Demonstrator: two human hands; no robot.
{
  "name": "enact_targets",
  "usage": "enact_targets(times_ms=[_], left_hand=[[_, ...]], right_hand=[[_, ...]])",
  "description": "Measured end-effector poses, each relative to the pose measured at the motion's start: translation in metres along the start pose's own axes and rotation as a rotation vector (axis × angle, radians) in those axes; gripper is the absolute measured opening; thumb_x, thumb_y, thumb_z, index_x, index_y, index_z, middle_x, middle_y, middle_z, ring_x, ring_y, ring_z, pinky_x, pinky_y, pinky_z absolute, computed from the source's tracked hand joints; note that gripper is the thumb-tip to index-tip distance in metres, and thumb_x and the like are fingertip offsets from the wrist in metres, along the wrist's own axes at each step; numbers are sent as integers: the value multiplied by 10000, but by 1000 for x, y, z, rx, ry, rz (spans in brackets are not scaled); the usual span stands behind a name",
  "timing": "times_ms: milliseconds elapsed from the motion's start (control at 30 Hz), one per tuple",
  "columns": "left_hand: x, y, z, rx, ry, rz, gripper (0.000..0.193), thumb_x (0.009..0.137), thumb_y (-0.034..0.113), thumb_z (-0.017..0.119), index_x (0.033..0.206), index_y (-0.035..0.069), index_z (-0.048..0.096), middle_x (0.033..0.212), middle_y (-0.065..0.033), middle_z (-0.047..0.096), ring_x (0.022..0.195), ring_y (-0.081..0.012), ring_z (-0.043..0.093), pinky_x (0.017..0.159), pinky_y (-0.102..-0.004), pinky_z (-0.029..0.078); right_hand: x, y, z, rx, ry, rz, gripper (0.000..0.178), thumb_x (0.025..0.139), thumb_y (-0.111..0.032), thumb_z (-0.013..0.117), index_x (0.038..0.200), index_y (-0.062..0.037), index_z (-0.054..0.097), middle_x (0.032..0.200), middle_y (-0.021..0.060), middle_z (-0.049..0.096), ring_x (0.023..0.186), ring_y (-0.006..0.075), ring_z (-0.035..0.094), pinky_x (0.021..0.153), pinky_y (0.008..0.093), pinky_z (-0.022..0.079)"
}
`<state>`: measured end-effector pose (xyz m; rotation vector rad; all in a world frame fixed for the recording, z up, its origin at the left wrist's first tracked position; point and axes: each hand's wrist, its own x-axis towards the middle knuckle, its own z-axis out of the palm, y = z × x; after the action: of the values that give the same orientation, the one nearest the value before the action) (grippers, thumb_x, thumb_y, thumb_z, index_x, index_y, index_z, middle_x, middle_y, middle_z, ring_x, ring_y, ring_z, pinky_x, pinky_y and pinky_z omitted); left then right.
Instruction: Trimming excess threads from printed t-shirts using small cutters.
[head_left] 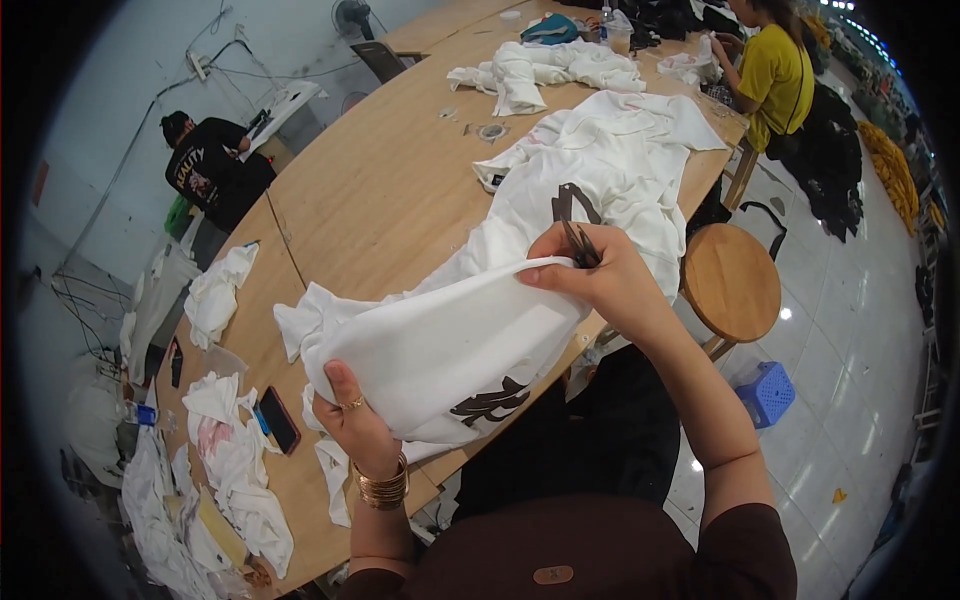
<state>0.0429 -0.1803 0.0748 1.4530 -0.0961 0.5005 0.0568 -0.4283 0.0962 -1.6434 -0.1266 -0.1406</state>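
A white garment (450, 345) with a dark print lies bunched across the near edge of the long wooden table (380, 190). My left hand (350, 420), with a ring and gold bangles, grips its lower fold. My right hand (600, 275) pinches the garment's upper edge and also holds small dark snips (578, 240), their blades pointing up and away. The cloth is stretched between both hands.
More white garments (620, 150) trail up the table. A dark phone (278, 420) and white cloth pieces (235, 470) lie at my left. A round wooden stool (732, 282) and a blue basket (768, 392) stand right. A person in yellow (772, 70) and one in black (205, 170) sit farther off.
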Motion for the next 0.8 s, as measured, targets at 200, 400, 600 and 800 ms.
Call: enact_targets(times_ms=[200, 400, 600, 800], left_hand=[[0, 12, 9, 73, 40, 196, 401, 908, 366, 478, 990, -20, 546, 921, -79, 615, 758, -139, 603, 645, -257, 490], [8, 28, 11, 92, 68, 256, 416, 918, 364, 453, 1000, -33, 544, 923, -91, 618, 782, -146, 600, 680, -263, 481], [5, 39, 19, 82, -29, 281, 351, 911, 308, 483, 979, -28, 554, 901, -85, 616, 807, -142, 588, 700, -269, 465], [-8, -10, 78, 495, -993, 243, 259, 770, 171, 667, 996, 66, 596, 890, -69, 611, 841, -214, 563, 785, -342, 440]], right_hand=[[-1, -17, -6, 96, 14, -2, 125, 716, -117, 689, 780, -40, 615, 693, -20, 580, 674, 56, 506, 646, 197, 373], [-2, -34, -14, 93, 26, -78, 127, 728, -137, 684, 788, -50, 614, 694, -20, 585, 672, 54, 512, 640, 195, 383], [-3, -47, -21, 97, 65, -172, 157, 742, -176, 688, 806, -57, 608, 653, -31, 559, 576, 36, 485, 525, 176, 358], [-21, -71, 9, 148, -176, -86, 141, 756, -152, 679, 834, -66, 599, 618, -53, 519, 479, 11, 402, 425, 166, 284]])
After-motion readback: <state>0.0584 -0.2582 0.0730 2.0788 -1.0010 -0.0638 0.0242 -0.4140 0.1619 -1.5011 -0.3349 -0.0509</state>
